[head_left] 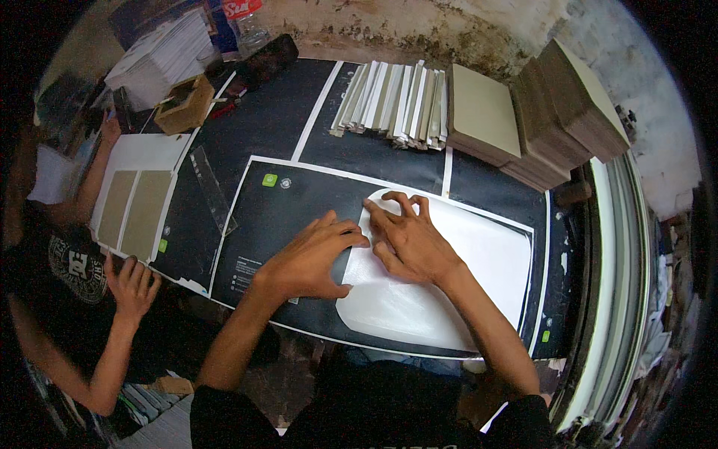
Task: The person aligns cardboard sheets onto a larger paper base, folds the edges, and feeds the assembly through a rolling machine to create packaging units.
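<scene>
Centrally, both hands rest on a white sheet [449,277] lying on a dark work mat [299,217] with white border lines.

Left hand [314,258]: palm down, fingers together and stretched flat toward the right, fingertips pressing the sheet's left edge. Nothing pinched.

Right hand [407,236]: palm down on the sheet's far left corner, fingers spread and curled, tips bearing on the paper near its far edge. The two hands touch or nearly touch at the fingers; cannot tell which.

White sheet: large, rounded at its near left corner, spreads right and near from the hands, filling the right half of the mat's framed panel.

Outward, far side: a row of white and grey folded boards [393,101] standing on edge, then stacks of brown card squares [523,120] to the right, close against a rough wall.

Left: a clear plastic ruler [213,191] lies tilted on the mat. Beyond it, a white sheet bearing two tan card panels [134,209].

Near left: another person's hand [133,284] rests flat, fingers spread, at the near edge of that panel sheet.

Far left corner: a stack of white paper [161,56] and a small brown box [187,105].
</scene>
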`<state>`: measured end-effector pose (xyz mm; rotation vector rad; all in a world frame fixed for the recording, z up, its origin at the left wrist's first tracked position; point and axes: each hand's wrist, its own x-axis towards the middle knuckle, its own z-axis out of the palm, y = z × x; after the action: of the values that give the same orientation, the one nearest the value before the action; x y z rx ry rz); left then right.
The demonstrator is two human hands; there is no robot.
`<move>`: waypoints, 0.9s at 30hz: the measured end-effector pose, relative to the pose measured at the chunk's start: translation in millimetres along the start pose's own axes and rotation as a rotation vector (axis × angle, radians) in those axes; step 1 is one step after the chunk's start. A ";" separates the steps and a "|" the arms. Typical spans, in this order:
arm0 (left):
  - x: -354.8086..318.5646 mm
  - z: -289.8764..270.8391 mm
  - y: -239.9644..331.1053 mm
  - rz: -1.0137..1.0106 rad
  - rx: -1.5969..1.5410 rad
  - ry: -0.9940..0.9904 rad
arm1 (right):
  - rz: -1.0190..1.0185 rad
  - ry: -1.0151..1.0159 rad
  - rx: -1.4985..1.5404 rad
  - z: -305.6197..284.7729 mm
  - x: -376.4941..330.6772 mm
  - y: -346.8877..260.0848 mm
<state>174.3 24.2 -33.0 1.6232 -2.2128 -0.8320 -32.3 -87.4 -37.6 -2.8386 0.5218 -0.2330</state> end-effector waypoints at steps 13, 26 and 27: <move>22.9 -25.3 31.3 -0.050 0.146 -0.139 | 0.180 0.236 0.189 -21.6 -62.8 -3.5; 175.7 50.2 146.6 0.468 0.228 -0.154 | 0.781 0.247 -0.015 -51.2 -255.4 59.3; 180.5 50.8 151.5 0.452 0.256 -0.183 | 0.777 0.230 -0.019 -47.5 -257.6 63.9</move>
<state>-31.0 -98.9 -4.2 1.0937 -2.7602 -0.6073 -300.6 -60.6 -38.0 -2.4005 1.6035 -0.3938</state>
